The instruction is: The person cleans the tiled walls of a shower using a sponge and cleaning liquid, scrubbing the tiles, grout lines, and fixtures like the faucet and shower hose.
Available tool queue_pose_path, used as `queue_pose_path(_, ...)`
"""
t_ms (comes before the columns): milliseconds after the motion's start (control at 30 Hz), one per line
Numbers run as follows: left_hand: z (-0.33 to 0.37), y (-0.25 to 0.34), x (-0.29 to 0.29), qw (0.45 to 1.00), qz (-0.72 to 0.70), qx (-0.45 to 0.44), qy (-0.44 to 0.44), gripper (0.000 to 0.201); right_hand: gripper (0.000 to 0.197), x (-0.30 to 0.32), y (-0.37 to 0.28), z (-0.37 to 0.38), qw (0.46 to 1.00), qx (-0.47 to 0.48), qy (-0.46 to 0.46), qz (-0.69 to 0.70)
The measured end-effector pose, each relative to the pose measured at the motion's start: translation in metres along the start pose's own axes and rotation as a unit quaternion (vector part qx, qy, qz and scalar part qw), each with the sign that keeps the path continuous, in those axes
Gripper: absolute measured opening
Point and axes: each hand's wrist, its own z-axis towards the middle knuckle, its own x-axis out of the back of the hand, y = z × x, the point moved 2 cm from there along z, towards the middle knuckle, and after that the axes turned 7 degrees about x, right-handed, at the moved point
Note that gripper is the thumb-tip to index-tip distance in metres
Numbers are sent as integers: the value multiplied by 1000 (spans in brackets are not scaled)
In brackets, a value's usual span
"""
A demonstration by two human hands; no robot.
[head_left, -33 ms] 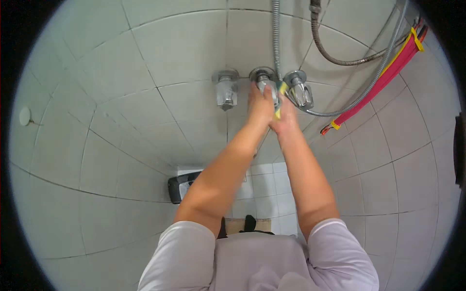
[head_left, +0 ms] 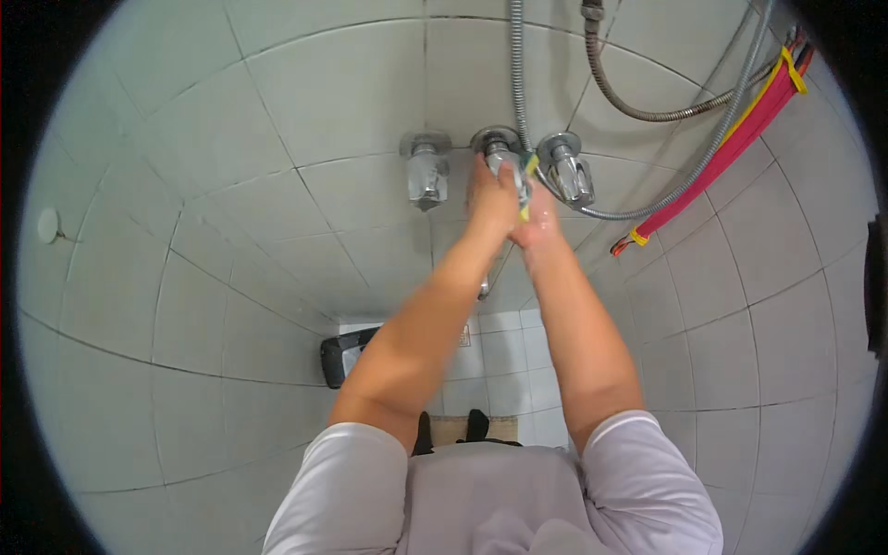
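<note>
Three chrome taps stick out of the tiled wall in a row. My left hand (head_left: 493, 196) is closed around the clear-looking handle of the middle tap (head_left: 497, 146), thumb on its near side. Against that handle's right side my right hand (head_left: 539, 215) presses a yellow and green sponge (head_left: 530, 166), mostly hidden between hand and tap. Wet suds seem to shine on the right hand. The left tap (head_left: 426, 176) and the right tap (head_left: 570, 174) stand close by, untouched. The fingertips of both hands are partly hidden.
A grey metal shower hose (head_left: 518, 74) hangs behind the right hand and loops to the right. Another hose (head_left: 610, 88) curves above it. A pink cloth strip with yellow edging (head_left: 721, 166) hangs at right. A black bin (head_left: 335, 361) stands on the floor at left.
The view has shifted very slightly, with taps and hands a little farther left. Both hands keep the same hold at the middle tap.
</note>
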Motion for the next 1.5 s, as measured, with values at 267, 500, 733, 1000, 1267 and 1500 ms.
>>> queue_pose_path(267, -7, 27, 6, 972, 213, -102, 12, 52, 29, 0, 20, 14, 955, -67, -224, 181)
queue_pose_path(500, 2, 27, 12, 979, 146, -141, -14, 43, 25, 26, 8, -54, 985, 2, -153, -85)
queue_pose_path(733, -14, 39, -5, 839, 363, -400, 60, 24, 28, -8, -121, -72, 308, 502, -143, -796)
queue_pose_path(1000, -12, 37, 4, 816, 389, -423, 64, 19, 25, 9, -110, -32, 389, 563, -157, -712)
queue_pose_path(1267, -13, 44, -10, 829, 345, -435, 58, 18, 33, 36, -112, -9, 770, 369, 22, -520)
queue_pose_path(1500, -4, 51, -4, 886, 294, -356, 34, 29, 37, 59, -54, -55, 983, 154, 32, -93)
